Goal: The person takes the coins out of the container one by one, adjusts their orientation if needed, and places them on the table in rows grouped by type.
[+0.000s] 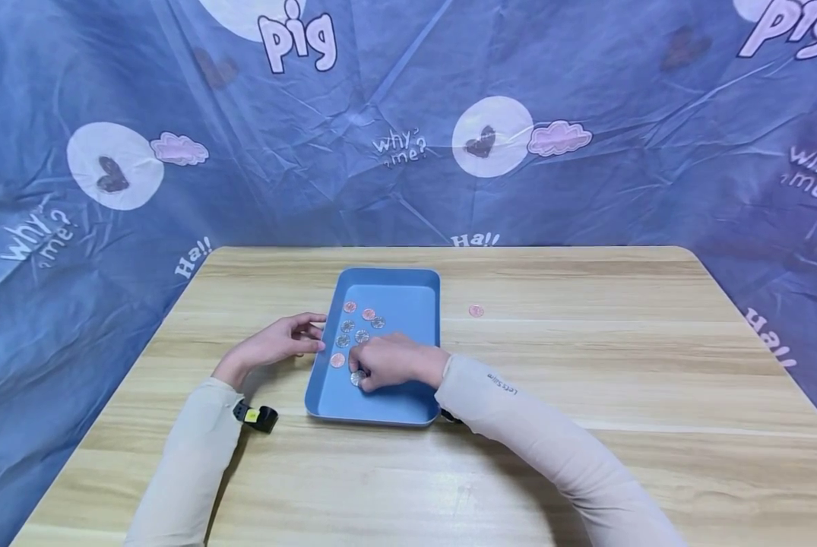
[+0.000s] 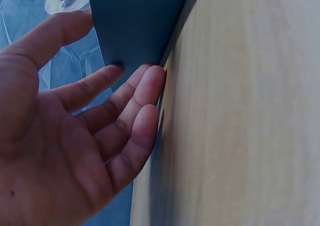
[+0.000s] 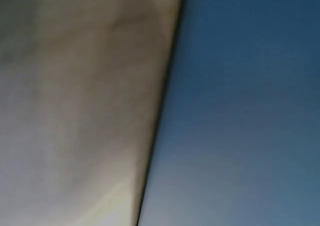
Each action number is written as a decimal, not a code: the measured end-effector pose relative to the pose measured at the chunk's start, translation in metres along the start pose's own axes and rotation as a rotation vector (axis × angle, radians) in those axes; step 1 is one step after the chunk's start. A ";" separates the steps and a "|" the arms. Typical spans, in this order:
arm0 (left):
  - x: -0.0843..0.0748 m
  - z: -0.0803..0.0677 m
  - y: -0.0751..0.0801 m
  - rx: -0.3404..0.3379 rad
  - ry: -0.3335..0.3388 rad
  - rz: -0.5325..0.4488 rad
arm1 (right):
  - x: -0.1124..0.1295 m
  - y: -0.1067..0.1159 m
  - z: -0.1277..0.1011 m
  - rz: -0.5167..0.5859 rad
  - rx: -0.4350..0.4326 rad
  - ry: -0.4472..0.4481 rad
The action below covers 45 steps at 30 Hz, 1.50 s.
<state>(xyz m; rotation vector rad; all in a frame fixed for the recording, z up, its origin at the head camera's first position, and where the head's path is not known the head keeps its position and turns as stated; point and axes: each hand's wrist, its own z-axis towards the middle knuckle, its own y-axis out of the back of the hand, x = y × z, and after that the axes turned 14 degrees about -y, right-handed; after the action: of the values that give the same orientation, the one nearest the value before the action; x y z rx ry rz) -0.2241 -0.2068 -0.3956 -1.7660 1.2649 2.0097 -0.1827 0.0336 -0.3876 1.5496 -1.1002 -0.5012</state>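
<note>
A blue rectangular tray (image 1: 411,304) lies on the table, with several copper and silver coins in its left half. Inside it, my right hand (image 1: 394,361) reaches low with curled fingers, thumb and forefinger around a silver coin (image 1: 357,377). A copper coin (image 1: 337,360) lies just beyond these fingers. My left hand (image 1: 278,342) is at the tray's left side. In the left wrist view, the loosely bent fingers (image 2: 150,85) of that hand rest against the tray's outer wall (image 2: 135,25). The right wrist view holds only the blurred tray side (image 3: 240,105) and tabletop, with the hand out of sight.
To the right of the tray, a single copper coin (image 1: 476,311) lies on the wooden table (image 1: 586,349). A blue printed cloth (image 1: 394,99) hangs behind the table and along its sides. A black strap with a small device (image 1: 258,416) is on the left wrist.
</note>
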 end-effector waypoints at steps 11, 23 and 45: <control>0.002 0.000 0.001 -0.001 -0.006 0.012 | -0.005 0.004 -0.002 0.025 -0.004 -0.017; 0.002 0.000 0.000 -0.003 -0.014 0.023 | -0.019 0.026 -0.011 0.028 -0.044 -0.065; -0.002 -0.001 -0.001 -0.002 0.006 -0.008 | -0.064 0.048 -0.035 0.140 -0.111 -0.091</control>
<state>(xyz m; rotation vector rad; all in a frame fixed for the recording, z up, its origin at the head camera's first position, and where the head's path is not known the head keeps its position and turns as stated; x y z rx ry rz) -0.2223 -0.2065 -0.3941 -1.7768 1.2559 2.0039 -0.2030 0.1085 -0.3478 1.3535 -1.2207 -0.5325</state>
